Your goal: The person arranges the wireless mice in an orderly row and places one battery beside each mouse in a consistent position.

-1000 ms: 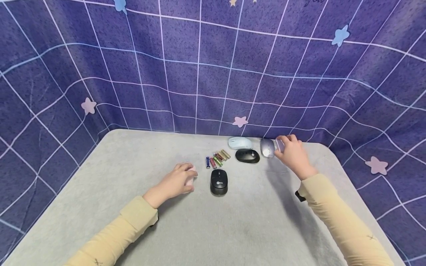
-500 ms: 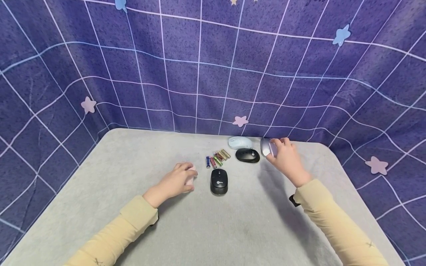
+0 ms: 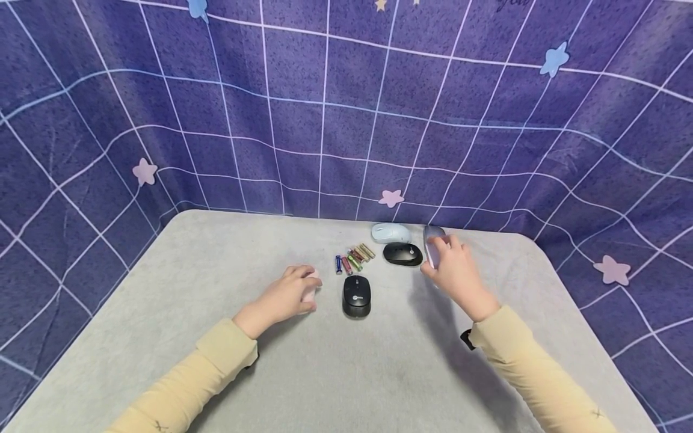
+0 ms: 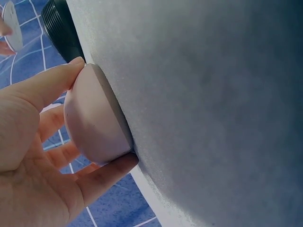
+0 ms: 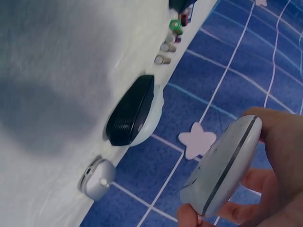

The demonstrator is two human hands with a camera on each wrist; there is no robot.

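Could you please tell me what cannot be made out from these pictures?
Grey mouse: head view, largely hidden by the right hand and its pale mouse.
Pink mouse: head view, mostly covered by the left hand.
Batteries: head view, labels too small to read.
Black mouse: left wrist view, one end cut off by the top edge.
Dark object: right wrist view, cut off by the top edge; identity unclear there.

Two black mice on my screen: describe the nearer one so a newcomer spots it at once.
On the grey tabletop, find the little cluster of batteries, beyond and to the right of the left hand. The nearer black mouse lies just on the person's side of them, scroll-wheel end facing away. The other black mouse lies sideways by the light-blue mouse; this one sits apart.
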